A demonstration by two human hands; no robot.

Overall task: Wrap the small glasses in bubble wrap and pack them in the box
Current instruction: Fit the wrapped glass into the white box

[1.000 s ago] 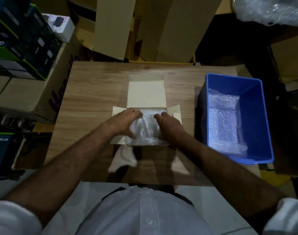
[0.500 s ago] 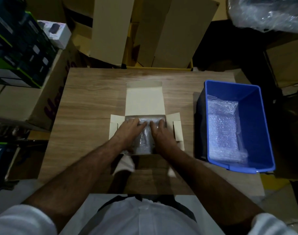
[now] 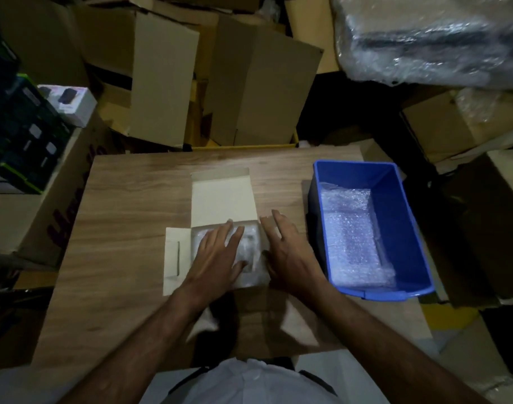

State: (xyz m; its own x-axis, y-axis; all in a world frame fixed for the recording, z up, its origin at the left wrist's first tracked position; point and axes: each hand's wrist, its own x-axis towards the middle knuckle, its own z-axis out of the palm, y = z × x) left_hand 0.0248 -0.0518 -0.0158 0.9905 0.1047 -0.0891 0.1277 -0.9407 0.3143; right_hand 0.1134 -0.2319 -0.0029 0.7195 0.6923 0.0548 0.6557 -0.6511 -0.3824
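Note:
A small white cardboard box (image 3: pixel 223 199) lies open in the middle of the wooden table (image 3: pixel 126 228), its lid flap folded back and a side flap spread to the left. Inside it sits a bubble-wrapped bundle (image 3: pixel 249 246); the glasses under the wrap cannot be made out. My left hand (image 3: pixel 217 258) rests flat on the bundle, fingers spread. My right hand (image 3: pixel 284 252) lies over the box's right side flap with its fingers apart, holding nothing.
A blue plastic bin (image 3: pixel 395 199) with sheets of bubble wrap (image 3: pixel 351 237) stands at the table's right. Brown cartons (image 3: pixel 249 83) crowd behind the table, product boxes (image 3: pixel 30 132) are stacked at the left, and a plastic-wrapped bundle (image 3: pixel 430 39) sits upper right.
Both hands pressed the wrapped bundle down into the box. My right hand has since come off it and moved right over the side flap, while the left stays flat on it.

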